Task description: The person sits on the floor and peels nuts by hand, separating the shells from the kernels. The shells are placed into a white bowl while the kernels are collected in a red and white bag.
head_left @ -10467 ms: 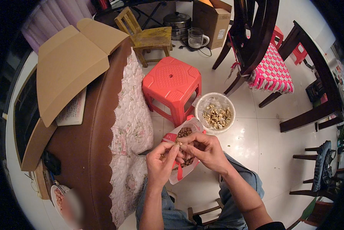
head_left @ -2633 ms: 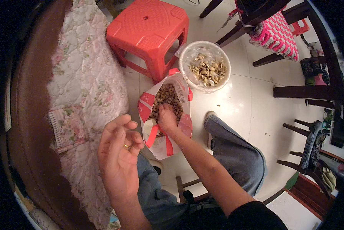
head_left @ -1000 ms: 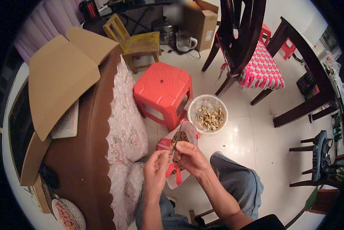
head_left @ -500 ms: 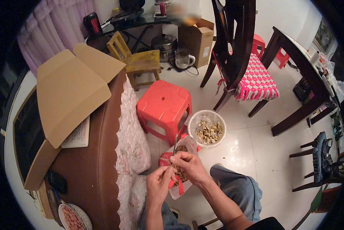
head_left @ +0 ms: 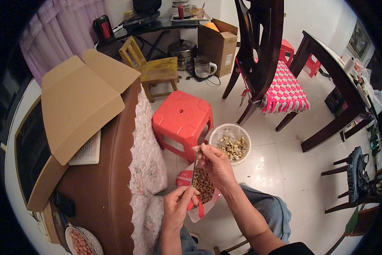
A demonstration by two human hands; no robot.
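A thin, dark, metal-looking strip or tool [head_left: 194,172] stands nearly upright between my hands. Thumb and fingers of my left hand [head_left: 176,207] pinch around its lower end. At the upper end, the fingers of my right hand [head_left: 218,166] are closed on it. Beneath both hands is a red and white container [head_left: 183,178], part-filled with small round brown nuts or seeds [head_left: 204,187]; my right hand covers some of its far side. A red strip or loop [head_left: 200,208] shows beside my left fingertips. Whether something small is also pinched there is hidden.
Just beyond my right hand, a white lined basin [head_left: 247,155] holds broken shells. A red plastic stool [head_left: 182,112] stands ahead. The brown sofa [head_left: 97,187] and its pale quilted cover lie left, with a bowl [head_left: 98,243] of pinkish kernels. A dark chair [head_left: 263,80] stands far right.
My right hand has moved up and away from my left, along the thin tool, so more of the tool and the brown nuts shows. My left hand has stayed nearly in place.
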